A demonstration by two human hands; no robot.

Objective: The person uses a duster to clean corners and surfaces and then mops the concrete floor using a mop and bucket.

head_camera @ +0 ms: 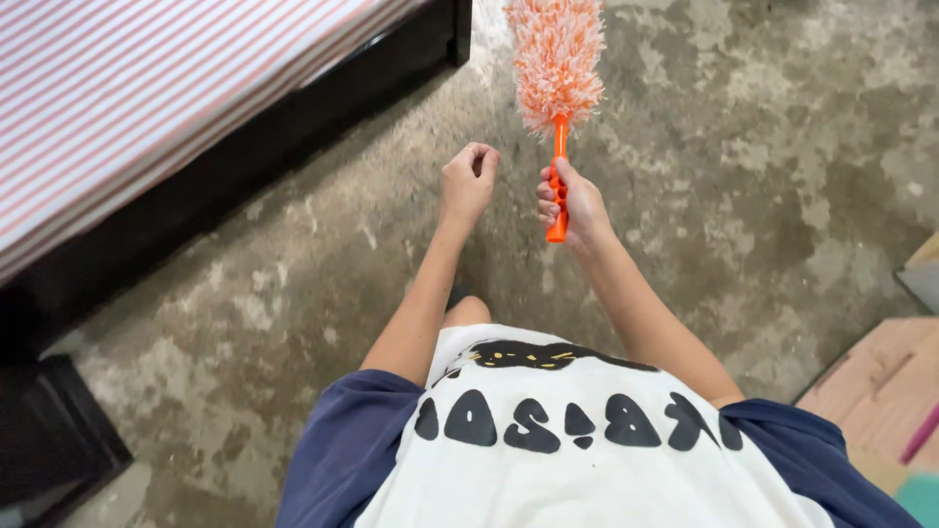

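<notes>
The person stands on a mottled grey concrete floor (pixel 782 147), the right hand (pixel 575 205) with its fingers (pixel 548 200) clenched around the orange plastic handle of a fluffy orange-and-white microfibre duster (pixel 556 59), whose head points up and away from the body. The left hand (pixel 468 181) hangs just beside it, curled into a loose fist that holds nothing. A bed with a pink-and-white striped cover and dark frame (pixel 147 98) lies well to the left. The duster seems carried between surfaces rather than working; any sweep needs it brought against one.
</notes>
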